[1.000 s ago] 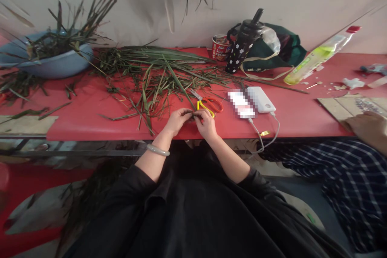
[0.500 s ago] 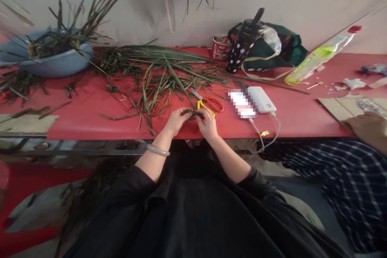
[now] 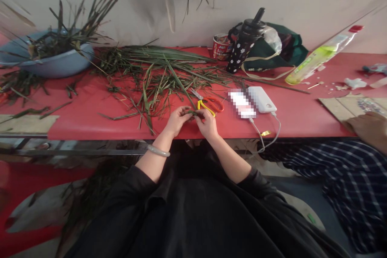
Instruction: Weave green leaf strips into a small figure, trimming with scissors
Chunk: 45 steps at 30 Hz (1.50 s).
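My left hand (image 3: 177, 120) and my right hand (image 3: 208, 123) meet at the front edge of the red table (image 3: 90, 121). Both are closed in a pinch on a small folded green leaf piece (image 3: 192, 113) held between them. My left wrist wears a pale bangle (image 3: 158, 151). Just beyond my right hand lie scissors (image 3: 208, 104) with orange and yellow handles. A spread of long green leaves (image 3: 154, 76) covers the table behind my hands.
A blue basin (image 3: 57, 62) of leaves stands at far left. A white power bank (image 3: 262, 100) with cables, a blurred phone, a black flowered bottle (image 3: 244, 44), a red cup (image 3: 220, 46), a green bag and a green-liquid bottle (image 3: 320, 54) lie at right. Another person's hand (image 3: 367, 127) rests far right.
Both hands have shifted only slightly while working the leaf piece between the fingertips. Nothing else has moved.
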Available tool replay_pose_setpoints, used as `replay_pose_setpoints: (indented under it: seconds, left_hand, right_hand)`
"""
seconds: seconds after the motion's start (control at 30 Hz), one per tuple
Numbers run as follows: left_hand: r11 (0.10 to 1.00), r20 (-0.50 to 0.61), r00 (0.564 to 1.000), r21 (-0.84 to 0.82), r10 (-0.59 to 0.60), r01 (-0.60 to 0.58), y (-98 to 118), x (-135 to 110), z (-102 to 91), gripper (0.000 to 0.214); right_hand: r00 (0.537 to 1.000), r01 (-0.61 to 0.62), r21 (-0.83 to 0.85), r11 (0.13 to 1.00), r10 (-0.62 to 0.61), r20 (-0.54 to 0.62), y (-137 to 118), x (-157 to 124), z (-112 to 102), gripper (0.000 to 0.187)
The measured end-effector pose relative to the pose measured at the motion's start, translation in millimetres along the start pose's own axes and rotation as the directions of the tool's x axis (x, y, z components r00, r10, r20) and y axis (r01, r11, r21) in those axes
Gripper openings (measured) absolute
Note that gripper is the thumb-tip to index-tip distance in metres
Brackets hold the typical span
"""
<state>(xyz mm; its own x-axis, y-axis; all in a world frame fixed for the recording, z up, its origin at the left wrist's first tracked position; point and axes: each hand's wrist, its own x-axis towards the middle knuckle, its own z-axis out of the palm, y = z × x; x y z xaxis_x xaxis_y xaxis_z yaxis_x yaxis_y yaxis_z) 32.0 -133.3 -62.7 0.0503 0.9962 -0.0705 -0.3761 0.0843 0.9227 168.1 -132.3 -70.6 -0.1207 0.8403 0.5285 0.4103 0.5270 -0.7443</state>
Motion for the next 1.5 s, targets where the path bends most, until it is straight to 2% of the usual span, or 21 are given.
replay_pose_setpoints:
  seconds: [0.2,0.43,0.6,0.8,1.03,1.2,1.4,1.5]
  left_hand:
    - [0.989,-0.011,1.0,0.145,0.008,-0.007,4.6,-4.0,6.8,0.02]
    - [0.981,-0.011,0.999,0.191,0.043,-0.04,6.2,-4.8,7.6,0.02]
    - [0.99,-0.008,0.998,0.13,0.061,-0.06,2.1,-3.8,4.1,0.02]
    - [0.995,0.002,0.999,0.082,0.054,-0.054,0.9,-4.3,2.6,0.024]
    - [0.989,-0.007,0.998,0.128,0.069,-0.068,0.9,-3.5,3.0,0.023]
    - [0.992,-0.003,0.999,0.12,0.032,-0.031,1.9,-3.8,4.0,0.022]
    - [0.976,0.013,0.998,0.205,0.068,-0.069,2.4,-4.1,2.9,0.024]
    - [0.98,0.012,0.998,0.191,0.061,-0.062,1.2,-3.6,2.3,0.023]
  right_hand:
    - [0.996,0.062,-0.025,0.998,-0.063,-0.068,0.1,-0.7,-1.2,0.012]
    - [0.994,0.111,-0.041,0.993,-0.112,-0.018,0.0,0.3,0.0,0.017]
    - [0.997,0.079,0.031,0.996,-0.08,0.018,0.3,0.5,-0.9,0.011]
    - [0.999,-0.014,0.051,0.999,0.012,0.048,3.7,2.3,0.3,0.013]
    - [1.0,0.014,0.036,0.999,-0.015,0.021,1.9,2.0,-0.5,0.009]
    - [1.0,0.028,0.01,1.0,-0.028,-0.001,0.5,1.9,-1.9,0.008]
    - [1.0,-0.002,0.019,1.0,0.002,0.01,2.6,1.6,-1.3,0.007]
    - [1.0,0.005,0.053,0.999,-0.006,0.024,3.0,1.9,-1.5,0.006]
